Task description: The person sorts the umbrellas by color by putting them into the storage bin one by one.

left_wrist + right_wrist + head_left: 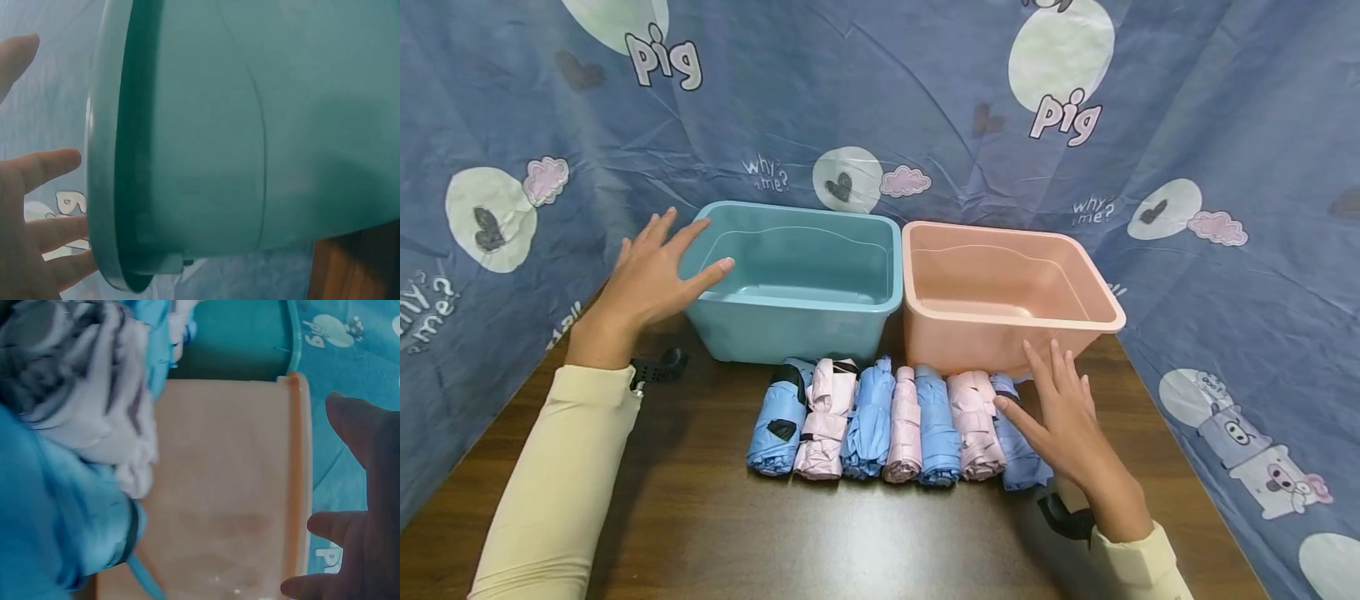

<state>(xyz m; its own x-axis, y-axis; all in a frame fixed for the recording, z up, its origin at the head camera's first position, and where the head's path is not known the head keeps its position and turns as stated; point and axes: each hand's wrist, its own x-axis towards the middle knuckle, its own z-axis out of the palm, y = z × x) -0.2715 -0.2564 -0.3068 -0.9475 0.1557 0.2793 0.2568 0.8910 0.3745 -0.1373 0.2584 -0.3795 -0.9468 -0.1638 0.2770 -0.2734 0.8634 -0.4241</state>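
Note:
My left hand (651,279), fingers spread and holding nothing, is at the left end of a teal plastic bin (782,333). In the left wrist view its fingers (50,165) are beside the bin's rim; whether they touch it I cannot tell. Fingers apart, my right hand (1071,429) hovers near the rightmost blue folded umbrella (1021,454), in front of a peach bin (955,346). Several folded umbrellas lie side by side before the bins, blue alternating with pink, among them a pink umbrella (976,429) and a blue umbrella (772,437). Both bins' visible insides hold nothing.
The bins stand side by side at the back of a dark wooden table (715,525). A blue printed cloth (970,167) hangs behind them and down both sides. Black wrist straps (662,365) show on both arms.

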